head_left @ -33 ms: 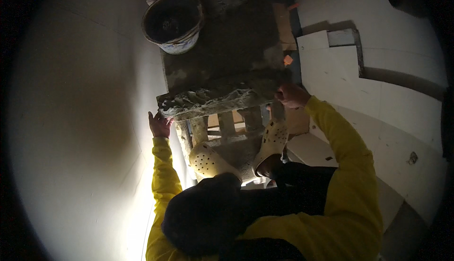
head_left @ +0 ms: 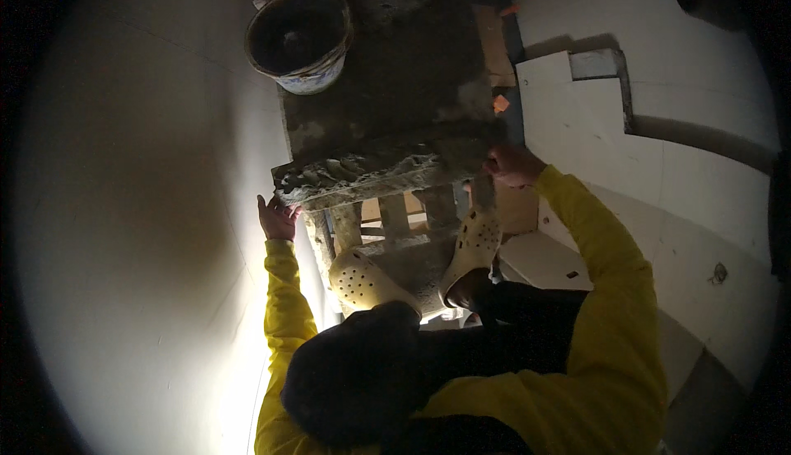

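Note:
A long, narrow slab (head_left: 362,176) lies crosswise ahead of my feet, its upper face ridged with rough grey mortar. My left hand (head_left: 278,218) is at its left end, with some fingers against the lower edge and one finger stretched out beside the wall. At the opposite end my right hand (head_left: 515,166) is closed, its fingertips hidden against the slab's dark right corner. Both arms reach forward in yellow sleeves. Just beyond the slab is a wide, dark mortar-stained surface (head_left: 379,100).
A stained bucket (head_left: 313,82) stands at the far left on the dark surface. Below the slab are gapped slats (head_left: 395,213) and my light perforated clogs (head_left: 362,280). A pale wall (head_left: 165,208) rises close on the left; stepped white panels (head_left: 577,117) line the right.
My right hand has shifted very slightly to the right at the slab's end. My left hand has stayed in place.

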`<action>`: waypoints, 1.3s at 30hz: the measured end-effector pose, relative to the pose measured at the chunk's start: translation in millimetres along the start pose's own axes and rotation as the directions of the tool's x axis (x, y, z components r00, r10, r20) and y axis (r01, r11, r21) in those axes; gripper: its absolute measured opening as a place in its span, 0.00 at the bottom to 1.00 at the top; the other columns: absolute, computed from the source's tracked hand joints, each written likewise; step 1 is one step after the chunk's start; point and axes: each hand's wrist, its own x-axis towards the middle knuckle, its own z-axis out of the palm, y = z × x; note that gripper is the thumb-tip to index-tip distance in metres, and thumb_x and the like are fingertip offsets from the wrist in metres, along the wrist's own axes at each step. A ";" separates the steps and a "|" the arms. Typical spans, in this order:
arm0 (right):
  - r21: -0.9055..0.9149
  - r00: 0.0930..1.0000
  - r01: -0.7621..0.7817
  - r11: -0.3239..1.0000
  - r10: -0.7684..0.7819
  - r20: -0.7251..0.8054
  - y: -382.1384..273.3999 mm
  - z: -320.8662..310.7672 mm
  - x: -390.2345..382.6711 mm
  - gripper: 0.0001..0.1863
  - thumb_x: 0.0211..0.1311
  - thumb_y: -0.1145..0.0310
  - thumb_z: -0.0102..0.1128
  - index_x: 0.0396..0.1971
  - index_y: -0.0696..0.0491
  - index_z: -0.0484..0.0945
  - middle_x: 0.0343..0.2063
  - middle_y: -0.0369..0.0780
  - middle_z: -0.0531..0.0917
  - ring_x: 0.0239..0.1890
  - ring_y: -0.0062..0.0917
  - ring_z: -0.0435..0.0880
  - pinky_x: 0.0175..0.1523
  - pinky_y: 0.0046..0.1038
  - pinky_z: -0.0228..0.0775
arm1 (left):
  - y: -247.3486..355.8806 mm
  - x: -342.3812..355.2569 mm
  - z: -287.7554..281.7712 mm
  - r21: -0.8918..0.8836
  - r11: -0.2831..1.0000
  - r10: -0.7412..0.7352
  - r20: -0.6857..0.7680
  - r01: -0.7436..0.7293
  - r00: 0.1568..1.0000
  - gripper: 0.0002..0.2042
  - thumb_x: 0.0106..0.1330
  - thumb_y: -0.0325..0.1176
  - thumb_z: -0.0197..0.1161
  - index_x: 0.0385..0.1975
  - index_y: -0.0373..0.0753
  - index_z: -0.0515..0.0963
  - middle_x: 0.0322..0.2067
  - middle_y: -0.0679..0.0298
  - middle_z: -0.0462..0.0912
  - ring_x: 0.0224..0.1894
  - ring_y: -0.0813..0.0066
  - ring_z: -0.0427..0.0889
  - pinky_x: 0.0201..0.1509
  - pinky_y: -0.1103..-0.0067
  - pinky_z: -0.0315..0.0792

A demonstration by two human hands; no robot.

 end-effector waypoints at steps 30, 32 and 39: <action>-0.185 0.973 0.084 0.979 -0.121 -0.196 133.8 -44.5 8.3 0.19 0.65 0.62 0.53 0.17 0.58 0.74 0.09 0.40 0.73 0.09 0.25 0.73 0.17 0.32 0.68 | 4.0 7.8 1.5 0.016 1.000 -0.008 0.052 0.007 0.999 0.37 0.65 0.67 0.47 0.62 0.40 0.66 0.60 0.63 0.70 0.59 0.58 0.67 0.63 0.59 0.58; -0.167 0.970 0.098 0.981 -0.132 -0.204 144.4 -54.4 -1.9 0.22 0.69 0.58 0.48 0.16 0.56 0.70 0.08 0.40 0.74 0.09 0.26 0.75 0.18 0.33 0.70 | 2.0 10.9 1.7 0.015 1.000 -0.011 0.028 0.010 1.000 0.37 0.65 0.67 0.47 0.61 0.40 0.67 0.60 0.64 0.70 0.60 0.58 0.66 0.62 0.60 0.59; 0.191 0.978 -0.015 0.981 0.054 -0.202 147.3 -68.7 -28.1 0.19 0.70 0.63 0.50 0.17 0.54 0.69 0.09 0.33 0.69 0.07 0.18 0.70 0.11 0.26 0.62 | 1.6 11.3 -1.2 0.033 0.999 -0.011 0.005 0.011 1.000 0.37 0.64 0.67 0.48 0.62 0.41 0.66 0.59 0.65 0.71 0.61 0.60 0.65 0.62 0.59 0.59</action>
